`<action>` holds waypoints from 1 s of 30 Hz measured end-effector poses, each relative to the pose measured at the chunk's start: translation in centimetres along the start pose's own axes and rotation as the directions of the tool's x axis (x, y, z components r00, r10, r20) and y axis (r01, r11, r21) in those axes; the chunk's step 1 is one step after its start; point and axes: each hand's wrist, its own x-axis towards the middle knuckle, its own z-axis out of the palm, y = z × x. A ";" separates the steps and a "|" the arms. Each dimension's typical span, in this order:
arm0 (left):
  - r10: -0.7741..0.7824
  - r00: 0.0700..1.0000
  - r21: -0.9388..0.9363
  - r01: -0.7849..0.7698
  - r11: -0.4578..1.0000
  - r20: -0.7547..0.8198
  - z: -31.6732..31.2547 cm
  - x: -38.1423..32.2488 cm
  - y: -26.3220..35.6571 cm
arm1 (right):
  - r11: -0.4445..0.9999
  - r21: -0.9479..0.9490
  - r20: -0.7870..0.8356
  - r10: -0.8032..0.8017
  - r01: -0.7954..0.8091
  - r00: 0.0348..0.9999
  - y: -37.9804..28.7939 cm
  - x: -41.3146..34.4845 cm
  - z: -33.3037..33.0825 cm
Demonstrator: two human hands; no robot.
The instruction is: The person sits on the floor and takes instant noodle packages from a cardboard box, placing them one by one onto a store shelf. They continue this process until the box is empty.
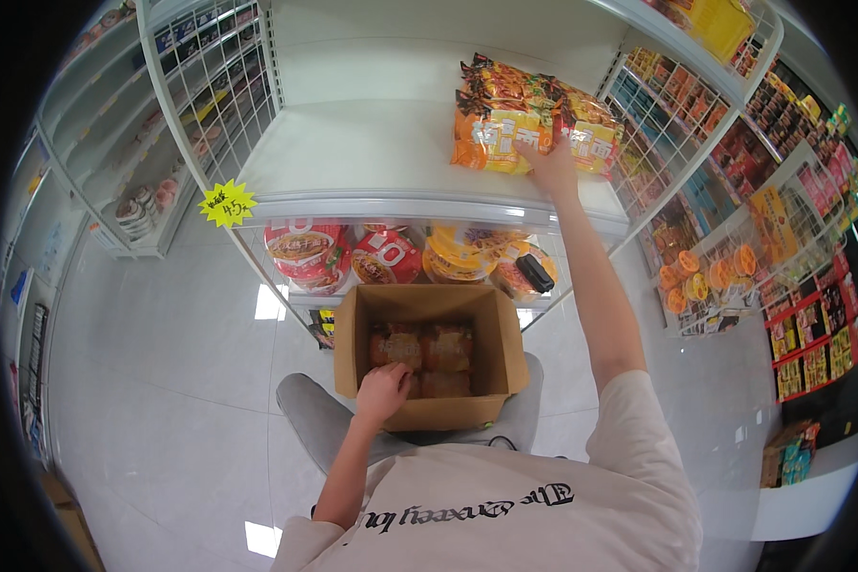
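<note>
On the white shelf (343, 150), orange and yellow plastic packets of instant noodles stand in rows at the right. My right hand (554, 168) reaches up to them; its thumb lies on the front of the left noodle packet (497, 139) and its fingers are at the gap beside the right noodle packet (590, 146). An open cardboard box (436, 413) rests between my legs. Several more noodle packets (449, 349) lie at its bottom, in shade. My left hand (384, 392) is over the box's near left side, fingers curled; whether they hold anything is hidden.
Red noodle bowls (306, 247) and yellow noodle bowls (457, 257) fill the lower shelf behind the box. A black object (535, 274) sits on one. Wire side panels (211, 79) bound the shelf, and a yellow star-shaped price tag (227, 204) hangs at its front left corner.
</note>
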 end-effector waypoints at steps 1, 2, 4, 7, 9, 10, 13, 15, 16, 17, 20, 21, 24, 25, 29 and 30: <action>-0.005 1.000 0.007 0.006 1.000 -0.017 0.0 0.1 0.1 | 0.976 -0.170 -0.199 -0.167 0.134 0.966 -0.1 -0.4 0.6; -0.009 0.999 0.013 0.010 1.000 -0.033 0.0 0.2 0.2 | 0.939 -0.264 -0.246 -0.287 0.221 0.926 -0.1 -0.5 0.7; -0.024 0.998 0.023 0.026 0.999 -0.063 -0.2 0.2 0.3 | 0.817 -0.444 -0.294 -0.520 0.367 0.802 -2.2 -1.1 0.8; -0.036 0.996 0.027 0.038 0.999 -0.080 0.0 0.1 0.2 | 0.730 -0.443 -0.061 -0.604 0.521 0.794 -3.5 -1.9 1.8; -0.052 0.996 0.040 0.055 0.998 -0.076 0.0 0.1 0.2 | 0.720 -0.464 -0.080 -0.615 0.517 0.785 -4.2 -2.5 2.8; -0.055 0.995 0.035 0.058 0.998 -0.079 0.0 0.1 0.3 | 0.716 -0.474 -0.089 -0.619 0.513 0.781 -4.2 -2.7 3.2; -0.068 0.995 0.032 0.071 0.997 -0.078 0.0 0.2 0.4 | 0.760 -0.507 -0.096 -0.518 0.406 0.850 -3.8 -2.4 4.1; -0.083 0.994 0.040 0.086 0.995 -0.067 0.0 0.2 0.4 | 0.760 -0.553 -0.100 -0.468 0.342 0.878 -3.8 -2.2 4.6; -0.080 0.994 0.048 0.083 0.995 -0.075 0.0 0.2 0.3 | 0.740 -0.590 -0.094 -0.458 0.322 0.884 -4.0 -2.3 4.7; -0.076 0.994 0.056 0.080 0.995 -0.083 0.0 0.3 0.3 | 0.719 -0.626 -0.087 -0.449 0.301 0.890 -4.1 -2.3 4.9; -0.073 0.993 0.063 0.079 0.995 -0.095 0.0 0.3 0.5 | 0.692 -0.652 -0.081 -0.469 0.309 0.879 -3.5 -2.1 5.1; -0.078 0.992 0.064 0.084 0.994 -0.096 0.0 0.2 0.5 | 0.699 -0.642 -0.073 -0.464 0.314 0.883 -3.5 -2.3 5.2; -0.087 0.992 0.047 0.091 0.995 -0.086 0.1 0.2 0.2 | 0.727 -0.591 -0.071 -0.479 0.350 0.875 -3.3 -2.0 5.1; -0.091 0.992 0.050 0.096 0.994 -0.082 0.2 0.1 0.2 | 0.738 -0.561 -0.080 -0.499 0.375 0.863 -2.8 -1.8 5.1; -0.080 0.993 0.050 0.085 0.995 -0.088 0.5 0.2 -0.3 | 0.698 -0.560 -0.197 -0.635 0.447 0.747 -2.8 -3.1 4.0; -0.093 0.993 0.037 0.096 0.995 -0.077 0.6 0.3 -0.1 | 0.686 -0.553 -0.208 -0.664 0.474 0.718 -2.5 -3.4 3.5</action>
